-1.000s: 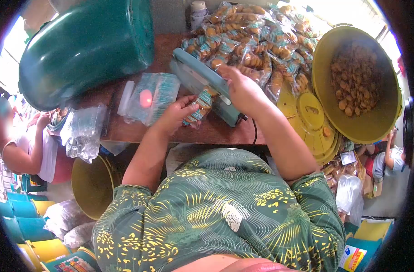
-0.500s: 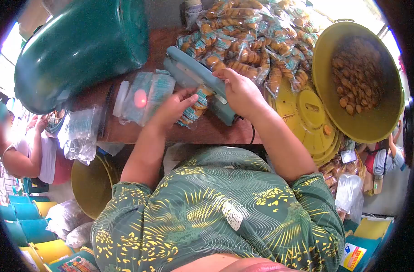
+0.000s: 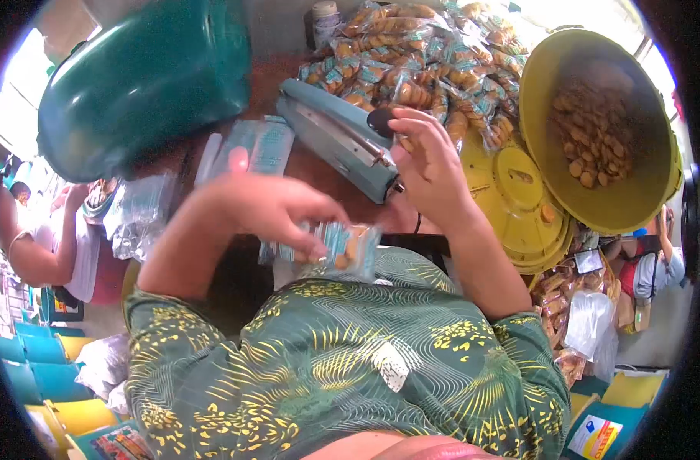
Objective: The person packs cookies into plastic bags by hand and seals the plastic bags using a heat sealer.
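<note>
My left hand (image 3: 289, 218), blurred by motion, is above my lap at the table's front edge. Its thumb and fingers hold a clear printed packet of round biscuits (image 3: 354, 251), partly smeared. Bent and apart, the fingers of my right hand (image 3: 428, 157) are over the right end of a blue-grey bag sealer (image 3: 319, 115). Their tips are beside a dark rounded piece (image 3: 380, 122); whether it belongs to the sealer I cannot tell. A metal strip shows along the sealer. Flat printed bags (image 3: 272, 146) lie left of it, with a pink rounded object (image 3: 238, 159) on them.
Filled biscuit packets (image 3: 419, 65) are heaped behind the sealer. A tilted yellow tub (image 3: 538, 84) holds loose biscuits at the right, above a yellow lid (image 3: 511, 222). A large green bin (image 3: 143, 92) lies at the left. Other people (image 3: 47, 253) are at both sides.
My left hand has drawn the biscuit packet away from the sealer, toward my body. My right hand has lifted and moved slightly right, and the sealer's metal strip is more exposed.
</note>
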Demonstrator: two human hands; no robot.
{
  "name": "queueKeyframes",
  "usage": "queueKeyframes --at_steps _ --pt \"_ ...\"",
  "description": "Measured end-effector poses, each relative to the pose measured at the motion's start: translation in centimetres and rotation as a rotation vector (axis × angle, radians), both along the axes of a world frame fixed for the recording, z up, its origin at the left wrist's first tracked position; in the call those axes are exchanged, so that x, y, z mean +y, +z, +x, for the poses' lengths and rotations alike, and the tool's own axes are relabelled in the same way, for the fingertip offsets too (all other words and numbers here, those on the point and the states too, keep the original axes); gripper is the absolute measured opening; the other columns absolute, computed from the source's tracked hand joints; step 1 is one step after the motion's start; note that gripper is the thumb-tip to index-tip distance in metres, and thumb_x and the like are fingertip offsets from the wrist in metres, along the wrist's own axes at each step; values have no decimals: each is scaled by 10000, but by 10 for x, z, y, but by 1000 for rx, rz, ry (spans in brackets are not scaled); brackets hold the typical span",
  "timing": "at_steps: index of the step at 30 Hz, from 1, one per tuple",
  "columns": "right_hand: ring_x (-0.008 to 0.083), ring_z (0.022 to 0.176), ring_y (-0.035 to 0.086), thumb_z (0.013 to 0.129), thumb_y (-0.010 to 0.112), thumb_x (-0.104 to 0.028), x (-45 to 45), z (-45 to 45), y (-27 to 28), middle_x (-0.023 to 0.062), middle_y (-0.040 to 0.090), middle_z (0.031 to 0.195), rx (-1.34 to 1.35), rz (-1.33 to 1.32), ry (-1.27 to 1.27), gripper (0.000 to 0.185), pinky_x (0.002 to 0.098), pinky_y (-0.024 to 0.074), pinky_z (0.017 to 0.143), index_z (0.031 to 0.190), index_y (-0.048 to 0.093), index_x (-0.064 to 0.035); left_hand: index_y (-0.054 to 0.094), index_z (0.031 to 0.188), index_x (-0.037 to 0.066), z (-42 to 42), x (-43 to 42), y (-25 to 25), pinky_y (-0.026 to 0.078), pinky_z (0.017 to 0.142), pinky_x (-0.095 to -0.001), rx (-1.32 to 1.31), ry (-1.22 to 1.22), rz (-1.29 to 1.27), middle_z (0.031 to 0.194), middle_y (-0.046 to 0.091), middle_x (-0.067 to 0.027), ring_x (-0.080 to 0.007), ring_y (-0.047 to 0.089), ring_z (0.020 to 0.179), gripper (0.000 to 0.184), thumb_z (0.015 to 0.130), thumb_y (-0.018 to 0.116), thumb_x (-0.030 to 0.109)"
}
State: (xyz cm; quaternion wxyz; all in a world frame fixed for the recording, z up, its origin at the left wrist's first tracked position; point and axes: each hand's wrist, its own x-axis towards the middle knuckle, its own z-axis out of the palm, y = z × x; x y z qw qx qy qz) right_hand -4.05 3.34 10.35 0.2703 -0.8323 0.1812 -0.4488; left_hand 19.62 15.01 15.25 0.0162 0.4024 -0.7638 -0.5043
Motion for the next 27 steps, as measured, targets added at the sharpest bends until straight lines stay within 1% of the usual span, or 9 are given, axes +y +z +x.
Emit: queueKeyframes --at_steps 2,4,5,7,10,12,14,17,27 --pt "356 1212 555 883 665 -96 -2 -12 -10 174 593 1261 -6 6 9 296 424 443 1029 1170 617 -47 547 1326 -3 2 -6 31 448 1014 -365 144 197 -569 1235 635 -136 -249 604 1131 516 914 702 268" --pt "345 1212 554 881 675 -110 -1 -31 -13 180 578 1286 29 -85 -22 307 425 440 1034 1175 610 -46 505 1352 17 2 -20 64 476 973 -359 572 786 -619 1210 639 -87 -179 605 1104 509 953 625 309" --pt "340 1217 551 880 673 -107 -1 -38 -18 178 574 1294 30 -79 -35 311 425 439 1036 1177 609 -44 570 1290 35 19 -42 72 498 929 -362 749 843 -808 1159 663 -53 -179 633 1062 479 956 616 376" --pt "331 1225 545 880 668 -104 1 -57 -28 172 568 1309 42 -36 -66 309 422 438 1037 1177 607 -42 530 1313 59 32 -44 88 494 878 -278 944 998 -844 1168 619 -31 -123 606 1039 354 1019 558 255" --pt "314 1235 536 885 660 -106 1 -95 -39 159 562 1325 77 65 -133 295 413 440 1035 1169 608 -43 640 1199 46 71 -65 45 513 906 -382 7 1268 -1071 1148 682 -94 -263 651 1056 484 936 627 452" --pt "297 1240 532 892 655 -112 1 -123 -47 147 562 1332 102 130 -184 287 400 441 1031 1167 608 -46 683 1130 64 98 -77 -14 517 898 -410 -373 1195 -1002 1158 676 -154 -342 645 1044 498 903 648 506" --pt "273 1230 538 908 642 -115 0 -151 -55 138 557 1339 76 230 -246 271 379 445 1026 1168 606 -49 699 1110 75 96 -69 -56 490 947 -480 -886 1151 -893 1207 650 -136 -345 595 1146 500 870 676 514" --pt "237 1215 544 928 622 -109 -6 -184 -72 123 549 1355 -45 414 -275 257 351 453 1014 1178 602 -54 710 1087 70 91 -56 -92 478 959 -528 -1200 1142 -744 1247 624 -144 -342 568 1182 529 856 672 545" --pt "209 1169 572 911 648 -86 -18 -191 -90 110 536 1387 36 433 -259 284 337 478 979 1191 611 -52 695 1123 50 141 -73 -83 481 936 -516 -829 1224 -559 1177 663 -226 -431 610 1117 419 992 501 398"
